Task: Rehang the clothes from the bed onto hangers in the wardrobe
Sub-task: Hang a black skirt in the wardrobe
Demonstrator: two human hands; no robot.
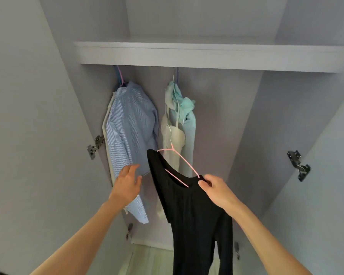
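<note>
Hands: R [216, 188] pinching black knit top [189, 211] w/ thin pink wire hanger [182, 158]; L [127, 184] open.

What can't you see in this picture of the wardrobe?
- The rail, head view: hidden behind the shelf, so where the hangers hook is unseen.
- The black garment held by the right hand: its bottom is cut off by the lower edge.
- The white garment: mostly hidden behind the striped shirt.
</note>
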